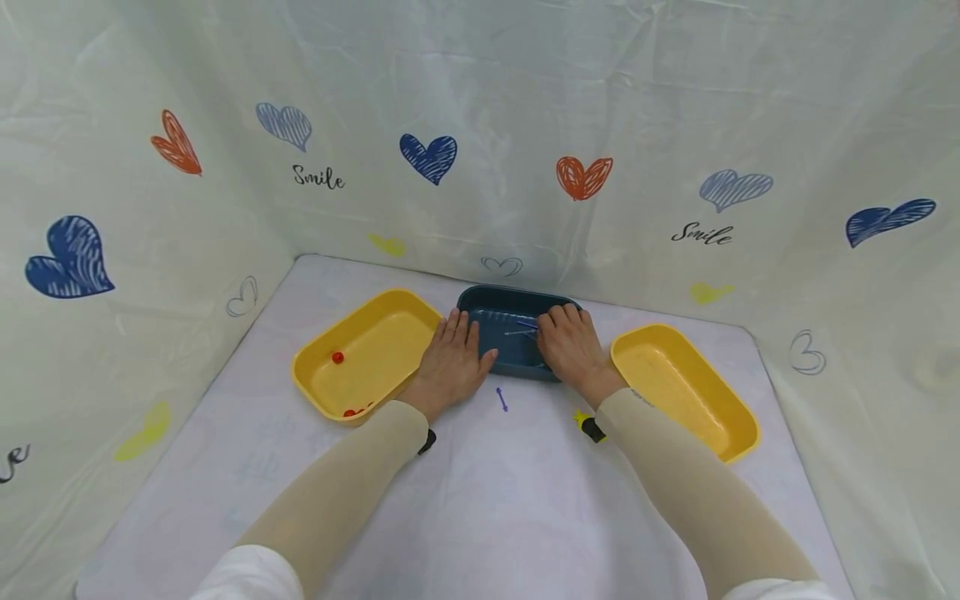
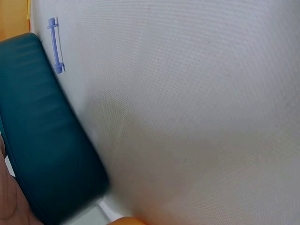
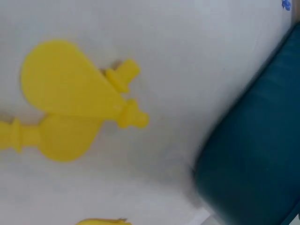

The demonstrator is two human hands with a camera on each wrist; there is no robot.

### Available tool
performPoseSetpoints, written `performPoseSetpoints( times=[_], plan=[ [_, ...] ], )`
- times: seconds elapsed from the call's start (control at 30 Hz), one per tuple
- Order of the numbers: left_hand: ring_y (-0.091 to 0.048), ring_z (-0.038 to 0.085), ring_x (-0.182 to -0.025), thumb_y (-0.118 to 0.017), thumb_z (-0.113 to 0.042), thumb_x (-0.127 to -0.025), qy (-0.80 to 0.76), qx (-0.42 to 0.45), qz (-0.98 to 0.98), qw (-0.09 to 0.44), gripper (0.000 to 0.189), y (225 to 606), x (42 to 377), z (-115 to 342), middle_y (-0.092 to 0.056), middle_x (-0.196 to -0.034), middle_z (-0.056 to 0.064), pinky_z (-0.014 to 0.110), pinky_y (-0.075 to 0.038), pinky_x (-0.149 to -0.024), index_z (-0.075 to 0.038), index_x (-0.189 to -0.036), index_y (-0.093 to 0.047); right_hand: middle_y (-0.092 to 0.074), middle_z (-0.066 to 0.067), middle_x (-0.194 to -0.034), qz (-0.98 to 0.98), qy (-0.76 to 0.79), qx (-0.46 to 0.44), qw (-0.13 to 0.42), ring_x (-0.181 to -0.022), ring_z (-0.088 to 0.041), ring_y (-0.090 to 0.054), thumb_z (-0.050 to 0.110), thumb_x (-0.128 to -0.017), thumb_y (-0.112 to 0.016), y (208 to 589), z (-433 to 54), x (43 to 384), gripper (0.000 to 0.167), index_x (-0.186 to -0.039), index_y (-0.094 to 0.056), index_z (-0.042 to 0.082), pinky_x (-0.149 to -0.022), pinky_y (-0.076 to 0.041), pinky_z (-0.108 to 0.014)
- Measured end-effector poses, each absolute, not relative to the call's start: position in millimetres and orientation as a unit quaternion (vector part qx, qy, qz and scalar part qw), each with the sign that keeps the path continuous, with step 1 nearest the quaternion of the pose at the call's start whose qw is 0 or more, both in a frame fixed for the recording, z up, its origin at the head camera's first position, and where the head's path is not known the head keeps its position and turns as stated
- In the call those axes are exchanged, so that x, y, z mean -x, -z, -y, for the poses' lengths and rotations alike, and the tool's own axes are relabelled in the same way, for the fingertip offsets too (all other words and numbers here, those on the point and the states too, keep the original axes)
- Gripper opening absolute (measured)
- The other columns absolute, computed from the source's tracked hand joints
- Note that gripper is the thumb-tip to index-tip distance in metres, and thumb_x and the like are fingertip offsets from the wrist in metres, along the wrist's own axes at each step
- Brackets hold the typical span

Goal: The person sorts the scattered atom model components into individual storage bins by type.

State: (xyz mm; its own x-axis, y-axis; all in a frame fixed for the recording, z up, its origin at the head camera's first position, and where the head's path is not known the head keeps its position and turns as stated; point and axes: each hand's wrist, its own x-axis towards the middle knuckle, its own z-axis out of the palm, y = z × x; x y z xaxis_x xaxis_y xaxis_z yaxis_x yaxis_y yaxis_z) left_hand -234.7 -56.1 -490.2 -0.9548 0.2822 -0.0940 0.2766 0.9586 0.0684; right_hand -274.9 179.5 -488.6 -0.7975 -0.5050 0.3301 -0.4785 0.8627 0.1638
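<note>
A dark teal tray (image 1: 491,346) stands at the back middle of the table. My left hand (image 1: 450,362) lies with straight fingers on its left rim. Over the tray's right end, my right hand (image 1: 572,346) reaches inside with bent fingers. Thin blue and pale rods (image 1: 519,332) lie in the tray right by those fingertips, which are hidden, so I cannot tell whether they pinch one. In front of the tray is a small purple rod (image 1: 502,399) with flanged ends, also a lilac rod (image 2: 55,46) in the left wrist view.
To the left stands a yellow tray (image 1: 318,371) with several small red pieces (image 1: 338,357). Another yellow tray (image 1: 686,379) stands at right. Flat yellow pieces (image 3: 68,82) with knobbed ends lie on the table near my right wrist. A printed curtain (image 1: 502,83) hangs behind the table.
</note>
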Motion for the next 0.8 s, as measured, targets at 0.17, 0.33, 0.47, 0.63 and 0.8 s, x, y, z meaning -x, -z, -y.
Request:
performPoseSetpoints(
  times=[0.17,0.33,0.47,0.63,0.8],
  plan=[
    [-0.003,0.035,-0.165,-0.021,-0.059,-0.112,-0.023,-0.137,-0.989,0.055,0.079,490,234,55,-0.012,-0.176,0.020,0.048,-0.003,-0.134,-0.002,-0.167,-0.024,-0.065,-0.012,-0.107,0.946,0.003,-0.258,0.197,-0.099,-0.032,-0.053,0.021,-0.102,-0.069,488,-176,266,0.021,-0.114,-0.067,0.004,-0.083,-0.046,-0.043],
    [-0.006,0.035,-0.165,-0.022,-0.058,-0.113,-0.023,-0.136,-0.989,0.049,0.078,490,234,55,-0.015,-0.176,0.020,0.048,-0.004,-0.134,-0.002,-0.166,-0.026,-0.066,-0.012,-0.107,0.944,-0.019,-0.258,0.206,-0.098,-0.031,-0.054,0.025,-0.102,-0.069,487,-168,248,0.026,-0.116,-0.068,0.003,-0.081,-0.047,-0.043],
    [-0.006,0.036,-0.165,-0.022,-0.058,-0.113,-0.023,-0.137,-0.989,0.047,0.078,491,234,53,-0.015,-0.175,0.021,0.049,-0.004,-0.134,-0.001,-0.166,-0.027,-0.066,-0.011,-0.103,0.933,-0.047,-0.272,0.229,-0.095,-0.030,-0.056,0.025,-0.100,-0.072,492,-163,230,0.024,-0.113,-0.070,0.005,-0.078,-0.048,-0.042],
    [-0.005,0.036,-0.165,-0.022,-0.058,-0.113,-0.023,-0.141,-0.989,0.047,0.078,491,234,54,-0.016,-0.175,0.021,0.049,-0.004,-0.134,-0.001,-0.166,-0.026,-0.066,-0.008,-0.100,0.919,-0.079,-0.309,0.231,-0.093,-0.028,-0.056,0.023,-0.097,-0.076,500,-157,205,0.020,-0.107,-0.070,0.007,-0.075,-0.046,-0.039],
    [-0.005,0.037,-0.165,-0.022,-0.057,-0.113,-0.023,-0.141,-0.989,0.049,0.077,490,234,55,-0.016,-0.175,0.022,0.049,-0.005,-0.134,0.000,-0.166,-0.027,-0.065,-0.007,-0.101,0.918,-0.088,-0.332,0.197,-0.095,-0.027,-0.056,0.022,-0.093,-0.081,507,-148,186,0.024,-0.109,-0.070,0.007,-0.075,-0.046,-0.038]
  ],
)
